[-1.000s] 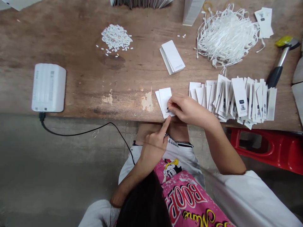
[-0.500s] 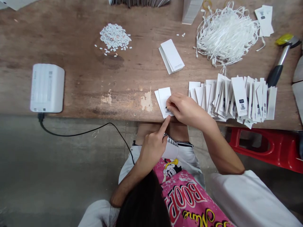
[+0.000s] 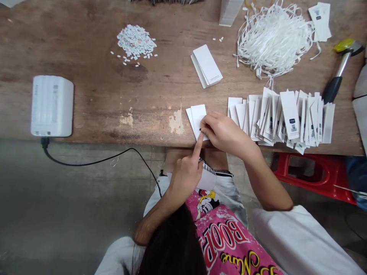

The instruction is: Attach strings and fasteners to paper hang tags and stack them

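Observation:
Two overlapping white cards [image 3: 197, 113] lie at the table's front edge. My right hand [image 3: 219, 131] rests over their right side, thumb and forefinger pinched together. A tiny dark bit shows at those fingertips, too small to name. From below comes my left hand [image 3: 186, 173], its index finger stretched to the right fingertips and its other fingers curled in. Beside the left thumb is a white, card-like piece [image 3: 208, 180] with a striped edge above my lap; whether the curled fingers grip it is hidden.
A row of white printed cards [image 3: 291, 110] stands at right, near a white string heap [image 3: 275, 42] and a black-handled tool [image 3: 334, 86]. Farther back are a card stack [image 3: 208, 65] and small white pieces [image 3: 136, 40]. A white device [image 3: 52, 105] trails a cable [image 3: 114, 157]. A red stool [image 3: 335, 179] stands below.
My left index finger has moved up slightly, from the cards' lower edge to the right fingertips. The right hand keeps its pinch over the cards. The whole view has shifted a little.

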Motion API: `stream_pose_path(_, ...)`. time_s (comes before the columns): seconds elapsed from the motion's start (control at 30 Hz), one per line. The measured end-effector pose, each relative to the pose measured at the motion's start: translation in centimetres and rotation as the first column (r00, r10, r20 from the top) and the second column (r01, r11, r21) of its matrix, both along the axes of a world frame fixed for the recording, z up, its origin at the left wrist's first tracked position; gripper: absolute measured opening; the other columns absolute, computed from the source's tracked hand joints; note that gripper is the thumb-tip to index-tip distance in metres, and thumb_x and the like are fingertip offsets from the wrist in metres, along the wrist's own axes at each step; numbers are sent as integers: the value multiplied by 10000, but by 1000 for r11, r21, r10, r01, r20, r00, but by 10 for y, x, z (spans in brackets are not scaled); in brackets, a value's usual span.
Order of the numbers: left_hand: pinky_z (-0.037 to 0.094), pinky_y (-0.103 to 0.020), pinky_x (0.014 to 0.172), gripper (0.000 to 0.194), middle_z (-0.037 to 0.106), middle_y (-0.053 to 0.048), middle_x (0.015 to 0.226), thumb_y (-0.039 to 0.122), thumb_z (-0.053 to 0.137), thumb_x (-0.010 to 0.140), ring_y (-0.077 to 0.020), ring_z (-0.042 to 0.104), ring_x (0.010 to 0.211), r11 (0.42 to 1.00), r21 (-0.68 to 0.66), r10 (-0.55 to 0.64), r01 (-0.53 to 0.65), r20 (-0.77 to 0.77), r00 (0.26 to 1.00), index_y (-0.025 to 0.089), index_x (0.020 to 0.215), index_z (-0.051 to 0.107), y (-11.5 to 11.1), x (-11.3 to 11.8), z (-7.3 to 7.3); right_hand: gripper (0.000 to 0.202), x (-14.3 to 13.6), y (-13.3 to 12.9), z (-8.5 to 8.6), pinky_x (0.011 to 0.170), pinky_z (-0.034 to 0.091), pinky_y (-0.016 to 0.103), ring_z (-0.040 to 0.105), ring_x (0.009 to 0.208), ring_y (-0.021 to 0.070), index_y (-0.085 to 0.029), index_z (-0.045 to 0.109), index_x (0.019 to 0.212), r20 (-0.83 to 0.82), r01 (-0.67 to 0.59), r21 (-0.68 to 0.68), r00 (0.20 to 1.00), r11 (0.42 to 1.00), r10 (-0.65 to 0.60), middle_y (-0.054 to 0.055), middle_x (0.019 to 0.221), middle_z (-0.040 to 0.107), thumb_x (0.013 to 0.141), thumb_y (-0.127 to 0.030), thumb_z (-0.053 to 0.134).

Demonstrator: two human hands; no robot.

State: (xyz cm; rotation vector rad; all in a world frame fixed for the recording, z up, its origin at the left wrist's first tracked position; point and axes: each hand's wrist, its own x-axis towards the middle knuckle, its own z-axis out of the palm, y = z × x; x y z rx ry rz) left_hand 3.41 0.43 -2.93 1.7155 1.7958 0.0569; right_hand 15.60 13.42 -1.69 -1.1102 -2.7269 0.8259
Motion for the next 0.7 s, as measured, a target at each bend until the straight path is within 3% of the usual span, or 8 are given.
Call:
stream_pose_path(0.17, 496, -278, 609, 900, 714, -2, 744, 194, 573, 859, -206, 680, 619, 1000, 0, 8, -8, -7, 1000, 260, 1534, -18, 1, 2, 0, 171, 2, -5, -1, 732, 423, 337, 530, 819, 229, -129, 559, 854, 61, -32, 126, 998, 992, 24, 110, 860, 585, 919, -124, 401)
stream_pose_path(0.37, 497, -279, 613, 899, 712, -4, 745, 182, 576, 855, -200, 669, 607, 1000, 1, 0, 0, 6, 1000, 261, 1534, -9, 0, 0, -1, 306, 6, -23, -3, 825, 501, 384, 574, 964, 258, -75, 580, 1089, -25, 66, 214, 998, 975, -62, 162, 1041, 598, 901, -53, 340)
stream_pose_path(0.47, 510, -298, 634, 893, 711, -4, 744, 171, 575, 852, -209, 670, 619, 1000, 0, 20, -20, 42, 999, 272, 1535, 9, 2, -2, -3, 526, 8, -37, -5, 950, 485, 429, 477, 1240, 304, -29, 349, 1404, -69, 148, 288, 989, 946, -134, 243, 1359, 449, 878, -36, 346)
stream_pose_path(0.53, 522, -311, 663, 888, 719, -7, 777, 161, 581, 844, -209, 679, 648, 999, -17, 40, -39, 94, 995, 288, 1534, 37, 3, -4, -5, 599, 9, -46, -10, 1038, 434, 458, 369, 1358, 316, -34, 242, 1468, -79, 161, 333, 987, 929, -142, 246, 1459, 365, 885, -54, 376)
stream_pose_path(0.63, 532, -308, 701, 895, 732, -33, 921, 165, 581, 843, -203, 697, 753, 994, -37, 111, -105, 242, 964, 284, 1532, 23, 0, -8, -6, 504, 13, -55, -22, 1095, 382, 481, 377, 1366, 304, -89, 378, 1413, -66, 88, 394, 996, 915, -67, 176, 1443, 455, 915, -119, 442)
stream_pose_path(0.7, 530, -300, 705, 922, 730, -33, 905, 188, 579, 851, -203, 697, 791, 983, -46, 183, -178, 311, 933, 246, 1531, -41, -5, -12, -5, 424, 14, -59, -29, 1100, 372, 480, 417, 1343, 289, -123, 469, 1347, -77, 79, 425, 996, 902, -50, 126, 1401, 525, 925, -158, 478)
